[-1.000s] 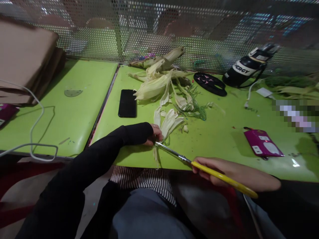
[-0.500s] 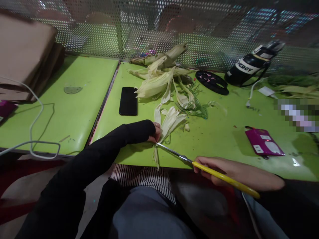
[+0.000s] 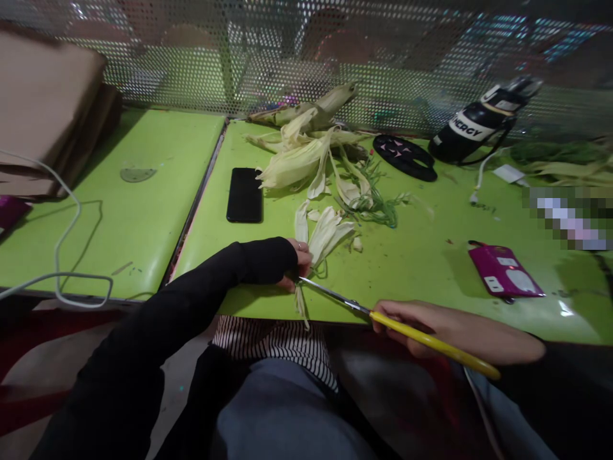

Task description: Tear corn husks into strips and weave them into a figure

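Note:
My left hand (image 3: 299, 262), in a black sleeve, is closed on a pale corn husk strip (image 3: 325, 235) near the front edge of the green table (image 3: 412, 268). The strip's lower end hangs over the table edge. My right hand (image 3: 431, 329) grips the yellow handles of a pair of scissors (image 3: 383, 316). The metal blades point left and meet the husk just beside my left fingers. More husk leaves (image 3: 306, 156) lie in a loose pile at the back of the table.
A black phone (image 3: 245, 194) lies left of the husks. A purple device (image 3: 505, 273), a black disc (image 3: 405, 158), a black bottle (image 3: 479, 128) and green strands sit to the right. A white cable (image 3: 62, 243) crosses the left table. A perforated metal screen stands behind.
Both hands stay almost in place; the scissors blades remain at the husk by my left fingers. The view has shifted slightly.

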`<state>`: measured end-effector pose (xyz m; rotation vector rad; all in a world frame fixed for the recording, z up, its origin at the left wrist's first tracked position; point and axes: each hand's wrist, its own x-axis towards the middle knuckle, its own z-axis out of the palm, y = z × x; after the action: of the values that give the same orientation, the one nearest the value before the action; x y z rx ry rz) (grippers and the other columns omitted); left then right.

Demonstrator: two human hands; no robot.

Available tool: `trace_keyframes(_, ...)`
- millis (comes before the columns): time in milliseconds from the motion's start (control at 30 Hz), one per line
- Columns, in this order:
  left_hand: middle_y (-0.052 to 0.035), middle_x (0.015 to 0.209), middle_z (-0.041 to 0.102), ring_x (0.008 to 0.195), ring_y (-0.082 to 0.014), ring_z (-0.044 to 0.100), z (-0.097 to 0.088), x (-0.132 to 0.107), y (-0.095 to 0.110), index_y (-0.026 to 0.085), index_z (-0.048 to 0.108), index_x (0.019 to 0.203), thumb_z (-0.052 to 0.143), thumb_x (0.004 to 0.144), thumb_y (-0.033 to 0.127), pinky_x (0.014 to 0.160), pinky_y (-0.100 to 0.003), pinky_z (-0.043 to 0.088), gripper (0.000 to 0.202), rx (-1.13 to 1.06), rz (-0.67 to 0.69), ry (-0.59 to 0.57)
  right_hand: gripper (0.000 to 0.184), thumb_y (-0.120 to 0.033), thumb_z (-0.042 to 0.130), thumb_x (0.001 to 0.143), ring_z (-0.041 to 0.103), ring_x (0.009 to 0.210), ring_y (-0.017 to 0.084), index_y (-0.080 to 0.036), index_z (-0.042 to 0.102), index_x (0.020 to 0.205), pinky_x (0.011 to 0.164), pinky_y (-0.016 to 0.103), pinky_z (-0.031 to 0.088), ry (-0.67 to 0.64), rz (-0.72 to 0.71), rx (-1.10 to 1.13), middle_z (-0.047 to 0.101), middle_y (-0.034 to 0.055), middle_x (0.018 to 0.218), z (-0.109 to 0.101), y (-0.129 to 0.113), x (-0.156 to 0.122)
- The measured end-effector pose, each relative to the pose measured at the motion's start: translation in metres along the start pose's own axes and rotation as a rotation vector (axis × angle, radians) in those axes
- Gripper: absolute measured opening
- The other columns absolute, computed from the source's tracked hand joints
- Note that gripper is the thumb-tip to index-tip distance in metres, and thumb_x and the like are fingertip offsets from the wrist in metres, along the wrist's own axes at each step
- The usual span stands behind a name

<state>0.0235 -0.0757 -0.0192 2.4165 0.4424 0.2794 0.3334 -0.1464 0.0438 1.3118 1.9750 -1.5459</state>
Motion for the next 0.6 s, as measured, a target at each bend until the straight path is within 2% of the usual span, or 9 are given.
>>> trace_keyframes(100,-0.0043,0.083,0.059,0.08,-0.0153,0.053,0.001,0.0,0.0,0.016,0.063,0.075,0.067,0.077,0.014,0.078,-0.028,0.044,0.005,-0.044,0.021,0.035,0.037,-0.048,0.066,0.077,0.062,0.081,0.022,-0.02,0.066,0.101,0.068,0.031,0.05,0.015,0.043,-0.028,0.066,0.0068,0.09,0.0,0.001,0.0)
trace_keyframes(267,-0.0025,0.076,0.059,0.074,-0.0141,0.051,0.004,0.003,-0.006,0.016,0.06,0.072,0.063,0.075,0.01,0.074,-0.028,0.043,0.008,-0.117,0.047,0.107,0.038,-0.047,0.062,0.078,0.063,0.082,0.021,-0.019,0.065,0.104,0.069,0.028,0.05,-0.037,0.042,-0.027,0.066,0.0056,0.092,-0.002,-0.005,-0.001)
trace_keyframes(367,-0.0002,0.071,0.058,0.067,-0.0115,0.049,0.007,0.006,-0.007,0.016,0.058,0.071,0.063,0.073,0.007,0.067,-0.026,0.041,0.01,-0.196,-0.021,0.126,0.04,-0.047,0.062,0.076,0.063,0.078,0.02,-0.018,0.065,0.105,0.067,0.027,0.05,-0.038,0.033,-0.017,0.067,0.0051,0.09,-0.002,-0.011,-0.001)
trace_keyframes(467,0.0008,0.068,0.056,0.06,-0.0089,0.048,0.011,0.006,-0.002,0.015,0.057,0.073,0.062,0.078,0.012,0.061,-0.023,0.04,0.008,-0.38,-0.111,0.164,0.042,-0.044,0.065,0.071,0.063,0.076,0.021,-0.017,0.065,0.103,0.064,0.027,0.05,-0.022,0.064,-0.033,0.068,0.0061,0.09,0.0,-0.018,-0.001)
trace_keyframes(600,-0.0013,0.071,0.061,0.058,-0.0094,0.054,0.015,0.003,0.008,0.015,0.055,0.083,0.061,0.084,0.022,0.056,-0.023,0.045,0.009,-0.763,-0.203,0.235,0.047,-0.038,0.067,0.064,0.065,0.087,0.026,-0.018,0.064,0.107,0.069,0.029,0.052,0.088,0.089,-0.014,0.069,0.0069,0.095,0.005,-0.019,-0.002)
